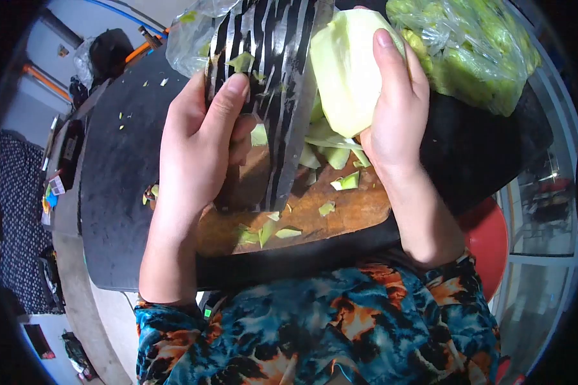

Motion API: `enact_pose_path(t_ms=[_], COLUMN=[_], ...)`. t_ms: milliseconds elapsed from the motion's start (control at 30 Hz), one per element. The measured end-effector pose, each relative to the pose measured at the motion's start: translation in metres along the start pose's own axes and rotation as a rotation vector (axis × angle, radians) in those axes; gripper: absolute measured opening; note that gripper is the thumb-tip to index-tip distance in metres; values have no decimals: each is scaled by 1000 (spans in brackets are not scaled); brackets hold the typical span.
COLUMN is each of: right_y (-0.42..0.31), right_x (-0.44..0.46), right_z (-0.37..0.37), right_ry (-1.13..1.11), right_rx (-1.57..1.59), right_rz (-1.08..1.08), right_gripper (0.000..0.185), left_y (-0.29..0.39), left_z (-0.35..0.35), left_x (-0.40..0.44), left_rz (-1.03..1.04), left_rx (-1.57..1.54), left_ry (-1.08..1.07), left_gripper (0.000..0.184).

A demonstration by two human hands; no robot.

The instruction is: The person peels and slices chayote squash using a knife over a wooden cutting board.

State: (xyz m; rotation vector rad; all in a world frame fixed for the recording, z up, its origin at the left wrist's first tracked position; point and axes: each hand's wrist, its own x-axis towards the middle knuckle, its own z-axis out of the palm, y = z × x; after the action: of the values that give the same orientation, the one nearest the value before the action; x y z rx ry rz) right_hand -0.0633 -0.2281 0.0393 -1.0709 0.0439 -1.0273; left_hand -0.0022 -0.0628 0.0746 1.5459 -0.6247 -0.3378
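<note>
My left hand [202, 131] is closed on a broad knife [295, 122] with a black-and-silver striped blade, the thumb lying against its flat side. The handle is hidden. A scrap of green peel [241, 62] clings to the blade near my thumb. In my right hand [398, 109] is a large peeled pale-green vegetable [347, 74], its surface cut in long flat facets; its exact kind does not show. The knife's edge runs close beside it, and I cannot tell if they touch. Beneath both lies a wooden cutting board [359, 215] strewn with peel strips [331, 154].
A clear plastic bag [475, 58] of yellow-green pieces stands at the back right, and another clear bag [183, 42] is behind the knife. The board lies on a black table [119, 192]. A red stool [488, 244] is under the right side, near a glass-paned frame [546, 237].
</note>
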Motion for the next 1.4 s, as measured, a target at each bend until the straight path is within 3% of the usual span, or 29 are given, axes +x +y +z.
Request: enact_pose_path(t_ms=[67,133,333,567,867,1400], right_y=[1,-2,-2,0,12,22], right_x=[-1,2,15,7,-9,-14], right_z=[-5,-7,-15,-8,-1,-1], right_ry=[-11,-51,-226,-129,7,71], right_rx=[80,-32,-174,-90,-7,40], right_rz=[64,72,45,100,-24,-37], right_gripper=[32,30,32,30,27,41], left_y=[2,5,3,-2,0,-12], left_z=[3,6,-11,-10,1,13], left_x=[0,1,4,5,3,0], left_rz=[-22,-25,-93,-99,-99,-105], left_rx=[-46,-95,54,29,-96,-196], left_ry=[6,22,-87,-76,-33,-38], left_gripper=[16,17,21,22,19,18])
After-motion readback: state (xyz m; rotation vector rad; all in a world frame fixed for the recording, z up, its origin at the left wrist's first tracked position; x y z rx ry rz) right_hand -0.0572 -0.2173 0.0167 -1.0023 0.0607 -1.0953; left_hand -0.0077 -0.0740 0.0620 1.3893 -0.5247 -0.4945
